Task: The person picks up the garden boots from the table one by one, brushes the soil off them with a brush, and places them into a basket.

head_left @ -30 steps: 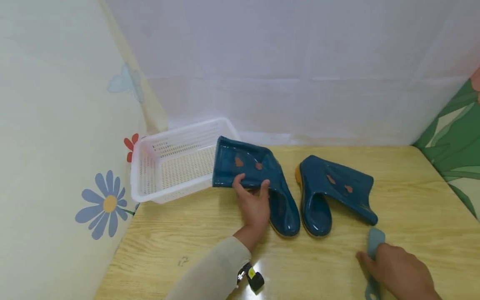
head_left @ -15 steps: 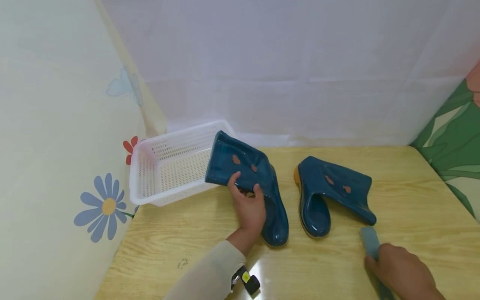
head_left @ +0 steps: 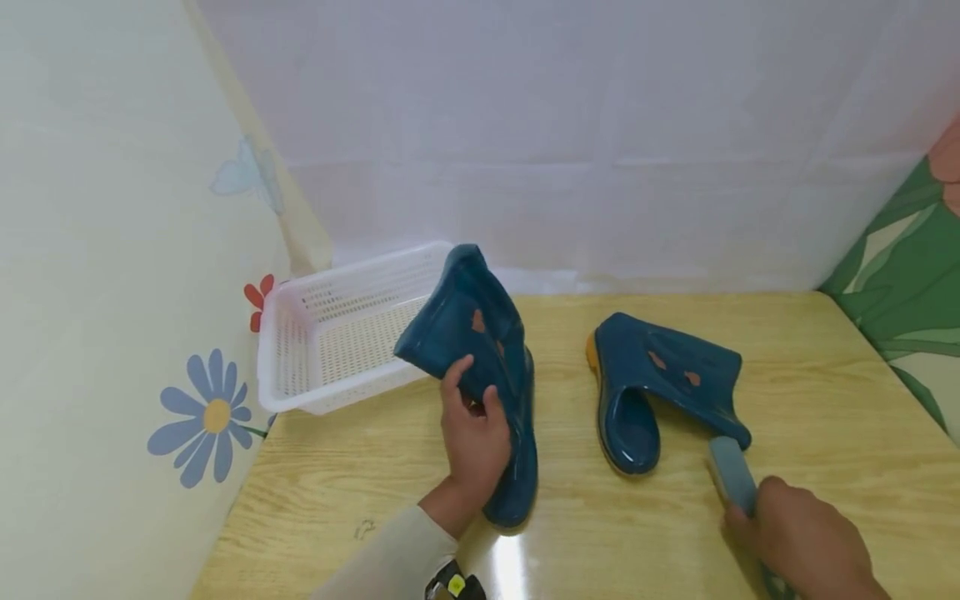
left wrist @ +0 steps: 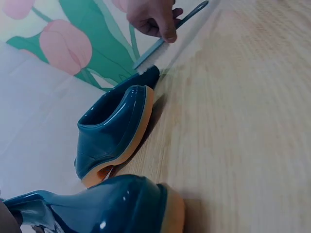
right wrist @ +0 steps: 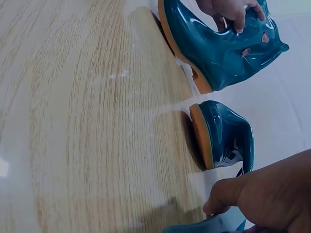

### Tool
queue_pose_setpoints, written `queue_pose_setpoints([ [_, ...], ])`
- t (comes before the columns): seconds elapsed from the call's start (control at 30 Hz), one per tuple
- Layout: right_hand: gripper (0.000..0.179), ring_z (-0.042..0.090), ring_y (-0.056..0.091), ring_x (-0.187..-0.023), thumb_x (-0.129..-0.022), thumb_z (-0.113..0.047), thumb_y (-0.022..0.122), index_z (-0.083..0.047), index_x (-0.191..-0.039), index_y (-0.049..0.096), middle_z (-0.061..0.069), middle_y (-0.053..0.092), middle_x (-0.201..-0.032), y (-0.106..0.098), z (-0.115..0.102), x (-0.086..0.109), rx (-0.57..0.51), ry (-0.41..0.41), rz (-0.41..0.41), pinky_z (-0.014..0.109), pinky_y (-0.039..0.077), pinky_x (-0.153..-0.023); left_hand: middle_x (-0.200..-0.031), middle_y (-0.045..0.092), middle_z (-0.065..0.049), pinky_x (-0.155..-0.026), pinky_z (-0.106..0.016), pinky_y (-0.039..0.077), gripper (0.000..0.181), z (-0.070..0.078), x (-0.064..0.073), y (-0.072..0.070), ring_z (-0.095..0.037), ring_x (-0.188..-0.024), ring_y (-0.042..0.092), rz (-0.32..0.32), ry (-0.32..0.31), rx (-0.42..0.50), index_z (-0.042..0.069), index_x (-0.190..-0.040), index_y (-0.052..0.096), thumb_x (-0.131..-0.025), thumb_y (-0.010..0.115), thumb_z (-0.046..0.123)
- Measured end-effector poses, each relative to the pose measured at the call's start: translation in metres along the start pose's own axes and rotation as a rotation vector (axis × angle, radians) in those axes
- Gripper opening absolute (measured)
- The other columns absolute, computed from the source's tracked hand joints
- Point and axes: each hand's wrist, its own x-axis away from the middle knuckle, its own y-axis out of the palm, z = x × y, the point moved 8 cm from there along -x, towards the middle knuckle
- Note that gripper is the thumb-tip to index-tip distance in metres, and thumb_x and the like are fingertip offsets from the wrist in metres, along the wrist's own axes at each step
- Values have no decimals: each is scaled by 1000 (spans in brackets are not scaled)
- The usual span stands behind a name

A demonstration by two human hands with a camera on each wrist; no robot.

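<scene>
My left hand (head_left: 474,440) grips the shaft of a dark blue rubber boot (head_left: 442,329), thumb and a finger spread on its side. That boot stands tilted, its shaft leaning left and its toe pointing toward me; its orange-tan sole shows in the right wrist view. A matching boot (head_left: 632,350) lies folded over to the right, its toe toward me. Further right, my right hand (head_left: 813,533) holds a grey-blue scrub brush (head_left: 733,477) by the handle. Pale bristles face down in the left wrist view. The brush head (left wrist: 148,57) is close to the second boot's shaft; contact is unclear.
A white perforated plastic basket (head_left: 341,392) sits at the back left, partly behind the held boot. All stand on a wood-grain table (head_left: 600,542). A white sheet (head_left: 600,167) hangs behind, with flower-patterned walls (head_left: 112,292) at either side.
My left hand has turned the boot and drawn it left and nearer, away from the other boot. In my right hand the brush has tilted, its head shifting left toward the second boot.
</scene>
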Motion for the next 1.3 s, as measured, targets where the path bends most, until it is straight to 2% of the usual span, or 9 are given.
queue_pose_setpoints([
  [0.1,40,21,52,-59,-97,-38,68,-3,-80,57,5,54,-68,-3,-4,2,8,1,14,35,42,-52,-102,59,-17,-52,-30,47,45,9,3,-5,-17,-62,52,-53,87,-27,9,-139,48,-98,61,-5],
  [0.3,45,20,51,-59,-97,-42,69,-2,-81,56,4,53,-67,-7,-8,3,37,-1,57,34,41,-52,-111,64,-16,-60,-31,53,45,22,2,-8,-21,-73,59,-163,306,-88,5,-131,57,-90,65,-13],
  [0.47,47,20,51,-58,-96,-45,68,-2,-81,56,4,52,-67,-11,-9,5,42,-10,78,35,41,-52,-112,64,-15,-61,-35,53,49,24,-8,-7,-18,-73,58,-327,394,-134,7,-132,57,-89,68,-13],
  [0.63,48,20,50,-56,-95,-46,68,0,-87,56,3,52,-66,-19,-12,12,4,-52,135,36,40,-50,-113,65,-15,-55,-34,47,49,20,-17,-6,-12,-60,44,-493,380,-162,11,-136,55,-93,66,-10],
  [0.77,52,19,50,-56,-95,-44,68,7,-99,56,2,53,-66,-28,-17,20,-70,-65,215,34,39,-49,-126,64,-13,-54,-29,42,50,16,-19,-5,-13,-58,42,-563,338,-180,14,-139,54,-95,65,-9],
  [0.8,53,19,50,-56,-95,-43,68,8,-103,55,2,53,-66,-31,-19,22,-92,-75,248,34,38,-49,-129,64,-13,-55,-30,44,51,15,-19,-5,-14,-63,47,-575,328,-180,14,-139,54,-95,65,-8],
  [1.03,45,19,52,-64,-86,-24,79,10,-111,63,8,62,-82,-61,-47,49,-171,-305,661,34,42,-53,-136,62,-11,-72,-41,55,53,11,-20,-4,-22,-96,62,-600,304,-164,16,-140,52,-95,65,-8],
  [1.2,43,16,50,-67,-81,-16,86,5,-113,66,8,60,-87,-65,-75,61,-169,-497,797,33,42,-54,-137,62,-11,-66,-32,53,53,9,-21,-4,-21,-93,62,-594,297,-143,15,-141,53,-95,66,-9],
  [1.3,47,9,47,-60,-78,-19,89,-1,-116,68,3,63,-83,-64,-94,68,-106,-588,862,29,38,-48,-136,62,-11,-63,-30,52,54,9,-22,-4,-21,-92,63,-593,290,-137,16,-141,53,-95,66,-8],
])
